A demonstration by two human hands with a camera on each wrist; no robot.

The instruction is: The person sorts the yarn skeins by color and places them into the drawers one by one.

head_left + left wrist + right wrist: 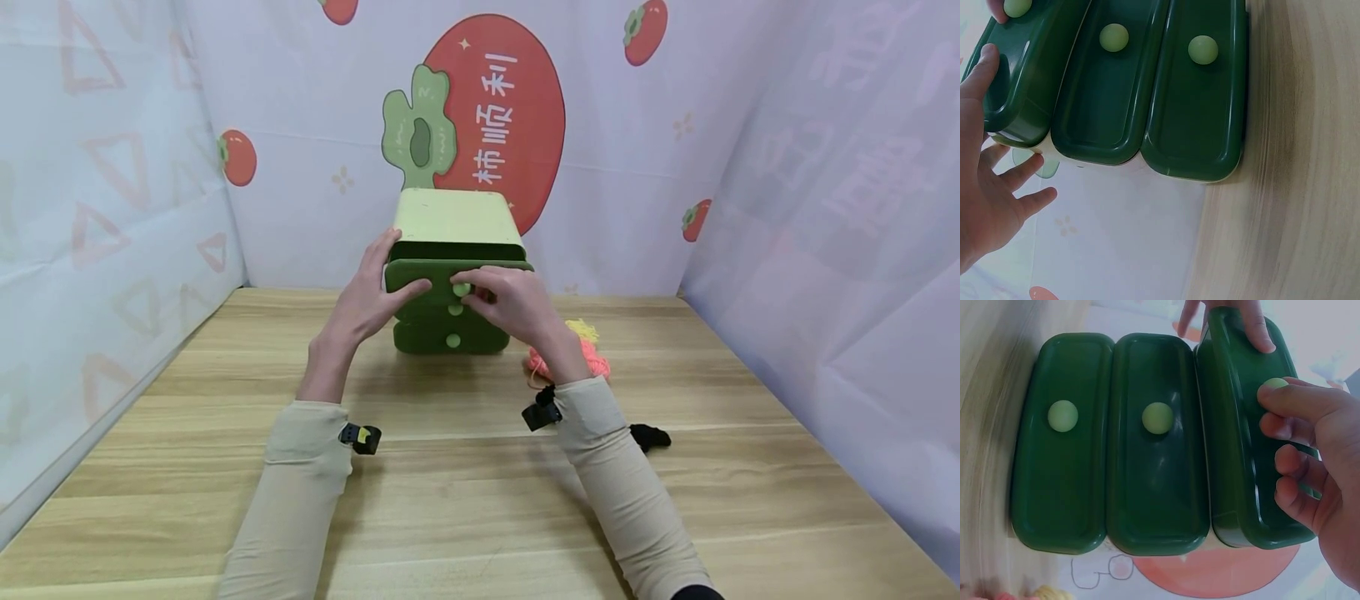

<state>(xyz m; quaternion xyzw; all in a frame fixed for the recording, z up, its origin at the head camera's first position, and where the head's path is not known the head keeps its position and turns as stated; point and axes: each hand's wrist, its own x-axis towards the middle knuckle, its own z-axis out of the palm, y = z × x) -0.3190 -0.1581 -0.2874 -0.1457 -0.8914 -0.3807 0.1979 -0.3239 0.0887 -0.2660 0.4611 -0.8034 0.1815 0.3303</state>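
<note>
A small green three-drawer cabinet (pixel 459 218) stands on the table, pale on top with dark green fronts. Its top drawer (pixel 1025 78) is pulled partway out; the middle drawer (pixel 1099 100) and bottom drawer (pixel 1194 112) sit flush. My right hand (pixel 517 304) pinches the pale round knob (pixel 1274 383) of the top drawer between thumb and fingers. At the cabinet's left side is my left hand (pixel 363 304), its thumb against the top drawer's front and its other fingers stretched along the side. What lies inside the drawer is hidden.
Right of the cabinet lies pink yarn (pixel 596 358), with yellow yarn (pixel 582 330) behind it, partly covered by my right wrist. A black item (pixel 650 437) lies by the right sleeve. Printed cloth walls (pixel 300 225) enclose the wooden table (pixel 450 500).
</note>
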